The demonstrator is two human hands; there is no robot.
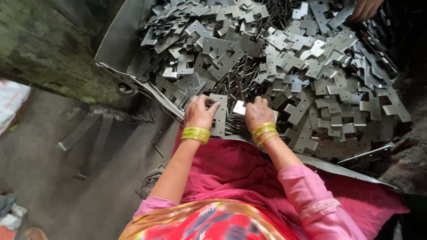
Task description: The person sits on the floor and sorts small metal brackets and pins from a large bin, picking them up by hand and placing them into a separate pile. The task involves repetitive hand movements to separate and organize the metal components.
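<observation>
Another person's hand, far right, cut off by top edge; only fingers show. Right hand: fingertips hidden among the metal plates. Thin rods under the plates too small to identify. White sack cut at left edge.

1 head view; looks steeply down, close over the lap and the metal pile.

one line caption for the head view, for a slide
Left hand grips a flat metal plate while the right hand reaches into a pile of stamped plates.
</observation>
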